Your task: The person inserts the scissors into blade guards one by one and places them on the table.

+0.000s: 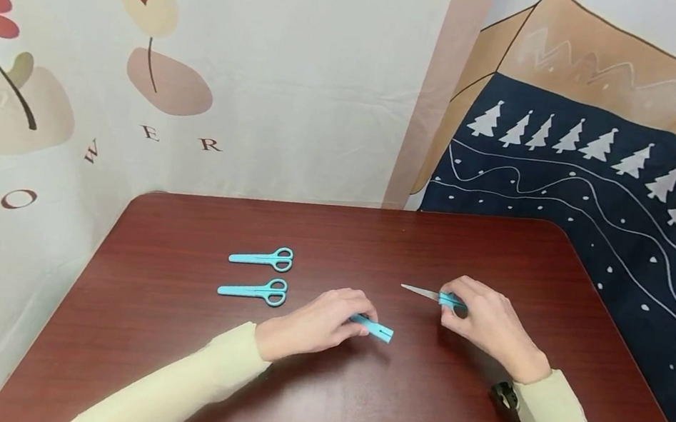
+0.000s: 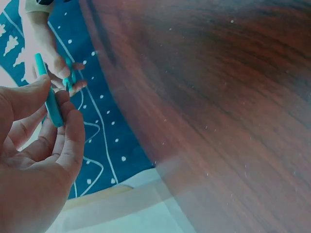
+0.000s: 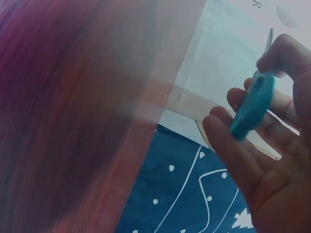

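My left hand (image 1: 322, 321) pinches a light-blue scissors sheath (image 1: 378, 330) between thumb and fingers, just above the table. In the left wrist view the sheath (image 2: 51, 97) is a slim blue sleeve, seen edge-on. To the right, my right hand (image 1: 487, 322) holds a pair of scissors (image 1: 450, 300) by its blue handles. Their bare metal blades point left, toward the sheath and apart from it. In the right wrist view the blue handle (image 3: 255, 104) lies between thumb and fingers, somewhat blurred.
Two more blue scissors, the far one (image 1: 263, 258) and the near one (image 1: 255, 291), lie side by side on the brown table (image 1: 161, 359), left of my left hand, blades covered and pointing left. A printed cloth (image 1: 328, 94) hangs behind the table.
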Demonstrator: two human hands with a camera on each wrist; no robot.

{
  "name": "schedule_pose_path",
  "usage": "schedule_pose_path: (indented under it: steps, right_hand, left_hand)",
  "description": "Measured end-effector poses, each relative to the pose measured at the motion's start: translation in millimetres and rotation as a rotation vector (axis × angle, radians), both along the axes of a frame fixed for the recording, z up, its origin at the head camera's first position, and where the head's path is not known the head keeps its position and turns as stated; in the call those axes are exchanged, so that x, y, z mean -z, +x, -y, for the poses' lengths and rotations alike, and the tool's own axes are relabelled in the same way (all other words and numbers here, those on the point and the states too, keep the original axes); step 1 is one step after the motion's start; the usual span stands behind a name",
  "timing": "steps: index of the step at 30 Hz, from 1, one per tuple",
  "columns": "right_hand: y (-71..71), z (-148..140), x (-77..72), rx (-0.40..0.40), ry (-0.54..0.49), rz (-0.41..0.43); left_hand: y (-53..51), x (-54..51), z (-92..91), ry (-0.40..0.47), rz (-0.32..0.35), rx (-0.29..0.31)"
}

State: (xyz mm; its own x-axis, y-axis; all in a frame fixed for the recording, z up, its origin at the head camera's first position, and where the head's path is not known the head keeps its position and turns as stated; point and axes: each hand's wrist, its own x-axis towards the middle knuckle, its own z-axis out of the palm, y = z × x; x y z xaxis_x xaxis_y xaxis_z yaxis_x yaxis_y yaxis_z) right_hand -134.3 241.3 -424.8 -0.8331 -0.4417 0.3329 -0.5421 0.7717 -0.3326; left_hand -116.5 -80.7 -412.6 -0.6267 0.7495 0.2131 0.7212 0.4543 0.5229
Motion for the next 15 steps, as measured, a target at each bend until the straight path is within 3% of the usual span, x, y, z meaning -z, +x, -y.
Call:
schedule_pose_path:
  steps: [9,15]
  right_hand:
    - [7.0,13,-4.8,-0.044,-0.092,0.010]
    - [10.7,22,-9.1,-0.071,-0.090,0.003]
  left_hand:
    - [4.4,-6.9,21.7,0.108,-0.061,-0.081]
    - [7.3,-9.2,35.3,0.187,-0.080,-0.133]
